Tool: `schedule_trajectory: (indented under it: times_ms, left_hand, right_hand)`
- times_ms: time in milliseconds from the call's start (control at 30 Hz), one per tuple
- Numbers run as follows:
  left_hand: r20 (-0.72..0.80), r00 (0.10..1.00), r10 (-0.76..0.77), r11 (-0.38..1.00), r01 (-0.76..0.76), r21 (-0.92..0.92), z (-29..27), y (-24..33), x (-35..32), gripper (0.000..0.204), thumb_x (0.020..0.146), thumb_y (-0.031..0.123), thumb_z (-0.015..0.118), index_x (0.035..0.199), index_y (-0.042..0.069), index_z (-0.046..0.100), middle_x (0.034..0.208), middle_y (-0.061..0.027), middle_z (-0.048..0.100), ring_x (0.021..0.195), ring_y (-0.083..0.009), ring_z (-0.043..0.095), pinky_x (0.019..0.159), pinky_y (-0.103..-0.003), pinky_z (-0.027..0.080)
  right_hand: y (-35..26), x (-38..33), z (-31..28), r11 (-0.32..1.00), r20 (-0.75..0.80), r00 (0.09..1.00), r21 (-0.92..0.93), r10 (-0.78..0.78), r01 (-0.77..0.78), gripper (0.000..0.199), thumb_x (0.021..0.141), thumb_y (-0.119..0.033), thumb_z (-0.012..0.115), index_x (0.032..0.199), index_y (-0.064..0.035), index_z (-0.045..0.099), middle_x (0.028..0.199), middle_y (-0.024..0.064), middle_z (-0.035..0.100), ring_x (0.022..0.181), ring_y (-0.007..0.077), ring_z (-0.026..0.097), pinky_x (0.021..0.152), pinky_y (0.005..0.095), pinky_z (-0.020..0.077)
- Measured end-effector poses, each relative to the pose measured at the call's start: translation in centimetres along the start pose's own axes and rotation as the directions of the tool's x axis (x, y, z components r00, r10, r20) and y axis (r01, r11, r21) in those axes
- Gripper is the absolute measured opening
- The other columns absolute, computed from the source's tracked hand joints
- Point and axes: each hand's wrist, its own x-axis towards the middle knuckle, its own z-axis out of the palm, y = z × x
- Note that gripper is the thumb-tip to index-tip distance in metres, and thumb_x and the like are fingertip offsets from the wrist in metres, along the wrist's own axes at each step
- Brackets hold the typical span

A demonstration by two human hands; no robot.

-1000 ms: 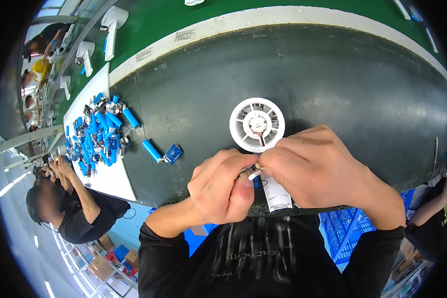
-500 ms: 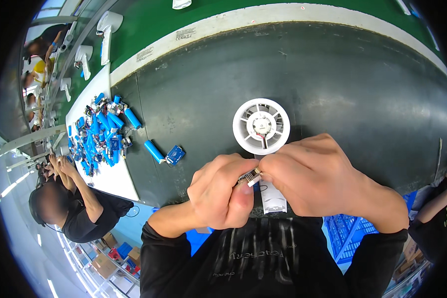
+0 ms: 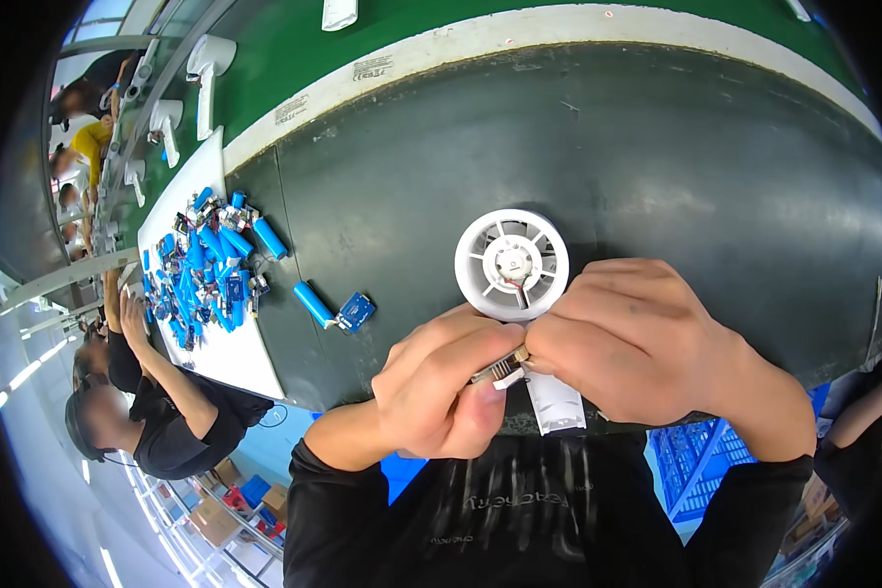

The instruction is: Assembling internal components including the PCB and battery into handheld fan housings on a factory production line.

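Observation:
My left hand is closed on a small circuit board with a row of metal parts and a white block along it. My right hand is pinched against the board's right end; what its fingertips grip is mostly hidden. Just beyond both hands stands a white round fan housing, with spokes, a motor hub and a short dark-and-red wire. Its white handle part runs toward me beneath my hands. To the left lies a blue cylindrical battery beside a blue circuit board.
Many blue batteries with boards are heaped on a white sheet at the left. White fan bodies stand along the green belt. A co-worker works at left; another person's arm shows at right. A blue crate sits below the table edge.
The fan housing has tilted slightly, its handle end swinging right. My hands stay together at the board, which shows a little more between them. The whole view has shifted slightly.

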Motion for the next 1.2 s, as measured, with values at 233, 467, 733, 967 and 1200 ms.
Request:
schedule_trajectory:
  times_ms: [233,467,733,967,1200]
  left_hand:
    - [-0.024,0.998,0.053,0.998,-0.052,0.043,0.4,-0.5,-0.2,0.03,0.077,-0.003,0.054,0.104,-0.014,0.059,0.092,-0.0236,0.064,0.079,-0.0369,0.067,0.074,-0.041,0.057]
    - [-0.031,0.996,0.089,0.993,-0.087,0.078,0.7,-0.6,-0.2,0.032,0.076,-0.005,0.055,0.107,-0.014,0.057,0.092,-0.0229,0.065,0.079,-0.0373,0.067,0.076,-0.042,0.057]
    - [-0.07,0.994,0.089,0.98,-0.075,0.185,1.1,0.0,-0.4,0.034,0.073,-0.005,0.057,0.105,-0.015,0.058,0.091,-0.0237,0.065,0.074,-0.0352,0.067,0.068,-0.038,0.058]
    - [-0.072,0.993,0.096,0.983,-0.083,0.165,0.9,0.0,-0.2,0.034,0.07,-0.004,0.057,0.102,-0.014,0.059,0.086,-0.0218,0.065,0.066,-0.0304,0.065,0.059,-0.035,0.056]
    - [-0.074,0.995,0.064,0.981,-0.049,0.186,0.7,0.0,0.1,0.031,0.07,-0.004,0.057,0.1,-0.011,0.062,0.084,-0.0188,0.066,0.063,-0.0275,0.064,0.057,-0.032,0.054]
  right_hand:
    - [0.0,-0.1,-0.5,1.0,0.072,0.997,0.013,0.02,-0.021,0.026,0.063,-0.002,0.075,0.086,0.0032,0.062,0.075,0.012,0.062,0.057,0.0261,0.06,0.051,0.034,0.0488]
    - [-0.2,-0.3,0.3,0.996,-0.014,1.0,-0.086,0.016,-0.017,0.018,0.066,-0.009,0.063,0.081,0.0003,0.058,0.067,0.0063,0.051,0.052,0.0213,0.056,0.048,0.0322,0.0455]
    - [-0.9,0.0,-0.2,0.988,0.085,0.985,0.03,0.15,-0.153,0.02,0.068,0.001,0.073,0.085,0.0009,0.063,0.072,0.0105,0.064,0.057,0.0269,0.062,0.052,0.0347,0.0494]
    - [-1.5,0.2,-0.1,0.955,0.087,0.961,0.12,0.262,-0.271,0.01,0.074,-0.001,0.07,0.082,0.0001,0.063,0.069,0.0105,0.064,0.056,0.0257,0.063,0.051,0.0341,0.0497]
    - [-1.5,0.4,0.0,0.942,0.096,0.954,0.156,0.283,-0.296,0.008,0.076,-0.001,0.07,0.08,-0.0006,0.062,0.069,0.0099,0.063,0.055,0.0243,0.061,0.049,0.0323,0.0482]
